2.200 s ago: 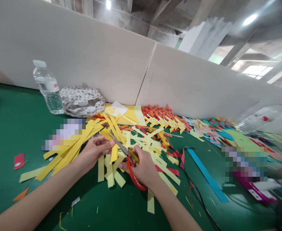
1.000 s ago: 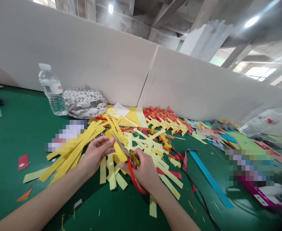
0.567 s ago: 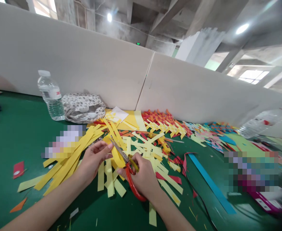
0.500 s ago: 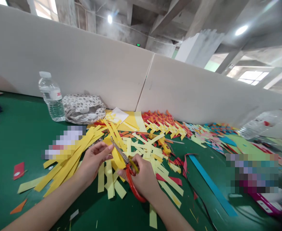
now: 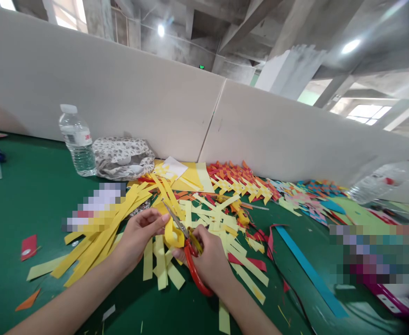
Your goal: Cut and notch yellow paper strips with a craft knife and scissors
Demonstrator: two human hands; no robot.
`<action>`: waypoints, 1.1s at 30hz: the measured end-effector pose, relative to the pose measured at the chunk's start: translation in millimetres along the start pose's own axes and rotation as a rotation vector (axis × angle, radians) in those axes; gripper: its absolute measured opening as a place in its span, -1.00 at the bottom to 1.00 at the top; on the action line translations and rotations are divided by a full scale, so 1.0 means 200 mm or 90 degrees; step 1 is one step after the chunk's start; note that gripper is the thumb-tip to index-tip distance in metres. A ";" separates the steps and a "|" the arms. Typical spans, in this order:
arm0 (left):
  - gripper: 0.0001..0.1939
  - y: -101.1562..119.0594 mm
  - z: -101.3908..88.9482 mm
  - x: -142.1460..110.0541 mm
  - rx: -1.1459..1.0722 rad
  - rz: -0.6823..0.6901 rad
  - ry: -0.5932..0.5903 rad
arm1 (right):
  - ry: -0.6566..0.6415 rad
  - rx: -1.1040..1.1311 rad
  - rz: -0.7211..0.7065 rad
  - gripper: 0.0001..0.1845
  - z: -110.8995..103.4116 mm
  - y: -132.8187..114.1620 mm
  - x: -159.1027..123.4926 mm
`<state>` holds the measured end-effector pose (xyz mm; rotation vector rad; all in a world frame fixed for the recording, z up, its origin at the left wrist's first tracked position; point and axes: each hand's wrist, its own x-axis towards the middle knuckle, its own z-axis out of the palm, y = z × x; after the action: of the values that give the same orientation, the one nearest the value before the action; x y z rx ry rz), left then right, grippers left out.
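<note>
My left hand (image 5: 144, 231) pinches a yellow paper strip (image 5: 171, 237), which bends into a loop between my two hands. Red-handled scissors (image 5: 194, 267) are in my right hand (image 5: 206, 256); their blades point up and to the left, right beside the strip. Whether the blades touch the paper I cannot tell. Long yellow strips (image 5: 103, 239) lie fanned out left of my left hand. Beneath and beyond my hands, pale yellow strips (image 5: 160, 267) are scattered over the green table (image 5: 120, 311).
A water bottle (image 5: 77, 142) and a patterned cloth bundle (image 5: 124, 158) stand by the white partition (image 5: 137, 97). Woven paper fish (image 5: 241, 186) line the back. To the right lie a blue strip (image 5: 309, 270), a black cable (image 5: 288, 284) and another bottle (image 5: 382, 181).
The yellow strip has curled from a flatter hanging piece into a rounder loop near the scissors. Both hands stay almost in place; the whole view has shifted slightly.
</note>
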<state>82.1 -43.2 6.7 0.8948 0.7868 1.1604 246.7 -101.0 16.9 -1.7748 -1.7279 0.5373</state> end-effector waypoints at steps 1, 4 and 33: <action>-0.81 0.00 0.00 0.00 -0.002 0.001 0.001 | 0.000 0.003 -0.005 -0.63 0.00 0.00 0.00; -0.81 0.00 0.01 -0.01 0.007 -0.001 -0.016 | 0.006 0.005 -0.024 -0.66 0.00 0.00 0.00; -0.79 -0.02 0.02 -0.01 0.012 -0.064 0.017 | -0.025 0.407 0.084 -0.58 0.00 0.02 0.05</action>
<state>87.0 -45.6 4.4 0.8469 0.8571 1.0801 250.8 -91.8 15.7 -1.4163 -1.2637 1.0514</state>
